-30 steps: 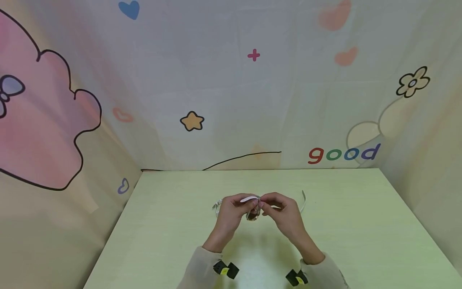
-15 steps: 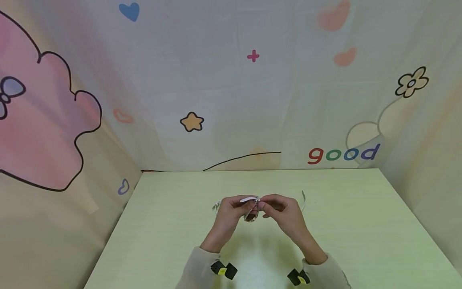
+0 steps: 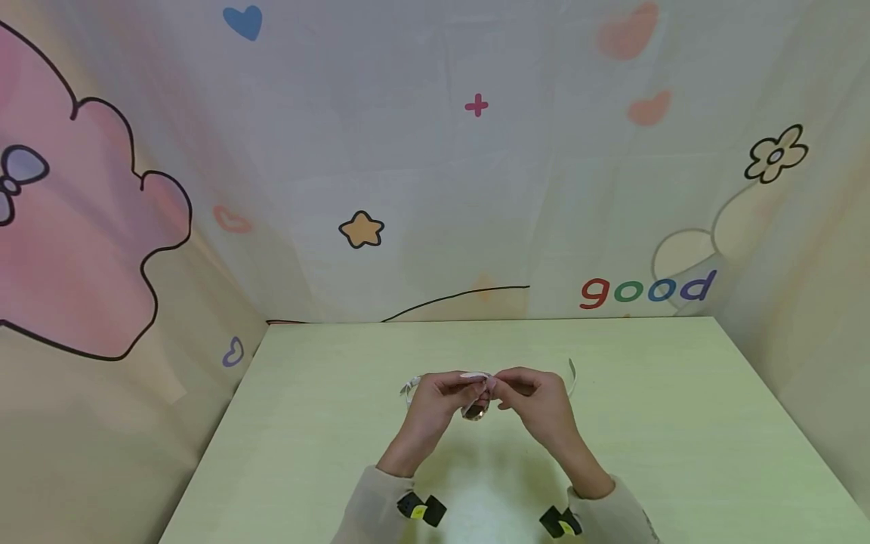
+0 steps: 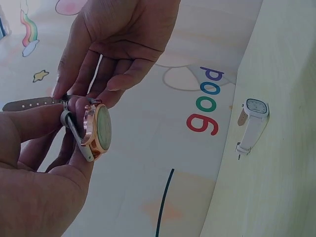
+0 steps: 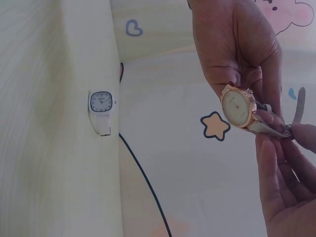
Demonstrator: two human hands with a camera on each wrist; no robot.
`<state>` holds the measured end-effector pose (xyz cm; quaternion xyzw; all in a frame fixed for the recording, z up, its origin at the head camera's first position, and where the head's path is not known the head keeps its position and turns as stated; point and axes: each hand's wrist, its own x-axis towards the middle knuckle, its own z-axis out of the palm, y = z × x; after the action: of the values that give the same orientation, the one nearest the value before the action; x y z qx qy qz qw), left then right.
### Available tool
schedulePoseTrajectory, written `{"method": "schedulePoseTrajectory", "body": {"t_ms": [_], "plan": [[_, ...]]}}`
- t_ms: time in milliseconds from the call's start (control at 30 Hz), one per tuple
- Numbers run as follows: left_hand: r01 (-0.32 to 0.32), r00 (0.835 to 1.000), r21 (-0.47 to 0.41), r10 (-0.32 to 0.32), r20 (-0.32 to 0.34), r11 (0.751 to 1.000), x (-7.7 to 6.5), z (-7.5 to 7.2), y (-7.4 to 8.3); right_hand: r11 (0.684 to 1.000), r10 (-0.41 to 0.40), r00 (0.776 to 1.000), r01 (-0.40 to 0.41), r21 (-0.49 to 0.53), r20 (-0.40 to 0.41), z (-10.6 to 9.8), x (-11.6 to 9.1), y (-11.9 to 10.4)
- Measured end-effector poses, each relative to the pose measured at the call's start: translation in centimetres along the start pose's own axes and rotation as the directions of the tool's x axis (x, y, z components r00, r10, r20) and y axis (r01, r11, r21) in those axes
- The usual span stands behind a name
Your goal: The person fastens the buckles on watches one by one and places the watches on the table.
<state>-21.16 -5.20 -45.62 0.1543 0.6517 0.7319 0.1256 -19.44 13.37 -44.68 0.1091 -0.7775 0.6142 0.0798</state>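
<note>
Cartoon-printed cloth backs a pale table over which the left hand and right hand hold one rose-gold watch.

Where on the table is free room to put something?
The table looks bare from left edge to the left watch and from the right watch to right edge. The middle is crowded: left hand and right hand hold a rose-gold watch.

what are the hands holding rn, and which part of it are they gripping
A rose-gold watch, held by its strap: the left hand and the right hand both pinch it near the buckle.
</note>
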Motion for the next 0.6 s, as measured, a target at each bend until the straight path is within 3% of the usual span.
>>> {"method": "schedulePoseTrajectory", "body": {"t_ms": [200, 600], "plan": [[-0.018, 0.999, 0.001, 0.018, 0.028, 1.0, -0.05, -0.04, 0.05, 0.999, -0.038, 0.999, 0.038, 0.005, -0.034, 0.19, -0.1, 0.21], [-0.006, 0.998, 0.035, 0.008, -0.064, 0.999, 0.01, 0.76, -0.08, 0.997, -0.063, 0.994, 0.058, -0.051, -0.095, 0.6, -0.04, 0.06]]}}
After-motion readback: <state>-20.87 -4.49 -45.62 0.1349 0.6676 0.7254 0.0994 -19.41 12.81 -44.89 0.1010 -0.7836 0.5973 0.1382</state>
